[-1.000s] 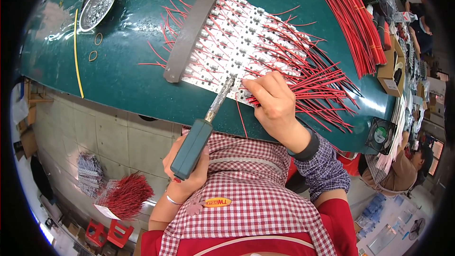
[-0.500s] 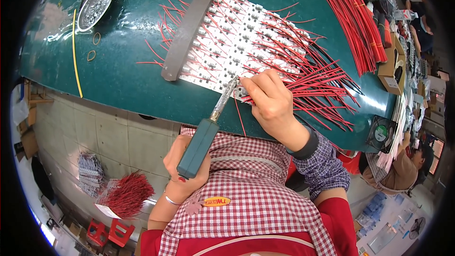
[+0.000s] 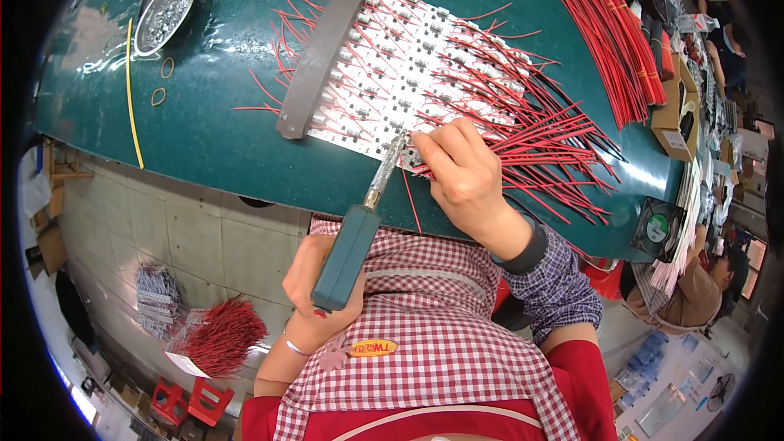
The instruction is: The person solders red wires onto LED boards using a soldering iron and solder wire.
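My left hand (image 3: 314, 278) is closed around the green handle of a soldering iron (image 3: 349, 253). Its metal barrel points up and away, with the tip at the near edge of a white circuit board panel (image 3: 400, 90) dotted with small black parts. My right hand (image 3: 465, 175) pinches a wire close beside that tip; a bundle of red wires (image 3: 547, 151) fans out to the right under and past the hand. Thin red and black wires stick out from both sides of the panel. Across its left part lies a long grey-brown bar (image 3: 327, 57).
A metal dish (image 3: 165, 15) of shiny bits stands at the far left, near a yellow strip (image 3: 132, 94) and rubber bands. Red wire bundles (image 3: 608, 45) lie at the far right, by a cardboard box (image 3: 676, 110). A small black fan (image 3: 658, 229) stands at the right edge; another person sits beyond.
The soldering iron's handle has shifted very slightly right, with the tip still at the panel's near edge. My right hand has moved slightly left.
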The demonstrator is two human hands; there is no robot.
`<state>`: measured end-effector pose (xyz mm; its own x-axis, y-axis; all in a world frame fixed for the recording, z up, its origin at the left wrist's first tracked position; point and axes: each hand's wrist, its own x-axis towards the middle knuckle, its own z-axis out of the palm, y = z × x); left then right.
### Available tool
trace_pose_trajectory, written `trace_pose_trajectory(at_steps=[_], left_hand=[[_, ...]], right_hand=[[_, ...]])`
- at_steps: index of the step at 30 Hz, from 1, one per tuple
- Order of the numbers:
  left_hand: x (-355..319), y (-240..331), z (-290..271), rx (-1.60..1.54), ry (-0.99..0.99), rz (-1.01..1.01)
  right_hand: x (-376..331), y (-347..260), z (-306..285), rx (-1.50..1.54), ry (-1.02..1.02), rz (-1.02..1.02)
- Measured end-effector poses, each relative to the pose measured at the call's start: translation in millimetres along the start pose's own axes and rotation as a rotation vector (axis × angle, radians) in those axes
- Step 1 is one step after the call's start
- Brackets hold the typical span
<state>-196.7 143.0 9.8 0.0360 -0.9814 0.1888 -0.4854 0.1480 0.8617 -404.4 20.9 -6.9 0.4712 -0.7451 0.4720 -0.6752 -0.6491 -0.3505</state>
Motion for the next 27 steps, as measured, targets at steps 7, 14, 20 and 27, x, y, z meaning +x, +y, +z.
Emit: trace_pose_trajectory(at_steps=[7,14,20,27], left_hand=[[-3.6,-1.9,-4.1,0.105,-0.012,0.073],[-6.2,-5.2,1.4,-0.003,0.009,0.036],[-8.6,-6.3,0.3,0.043,-0.022,0.039],[-3.7,-3.1,2.4,0.023,0.015,0.055]], right_hand=[[-1.2,0.6,0.0,-0.009,-0.005,0.000],[-1.1,0.7,1.6,0.002,0.016,-0.016],[0.3,-0.3,0.4,-0.014,0.023,-0.044],[-0.4,-4.8,0.2,-0.047,0.015,-0.045]])
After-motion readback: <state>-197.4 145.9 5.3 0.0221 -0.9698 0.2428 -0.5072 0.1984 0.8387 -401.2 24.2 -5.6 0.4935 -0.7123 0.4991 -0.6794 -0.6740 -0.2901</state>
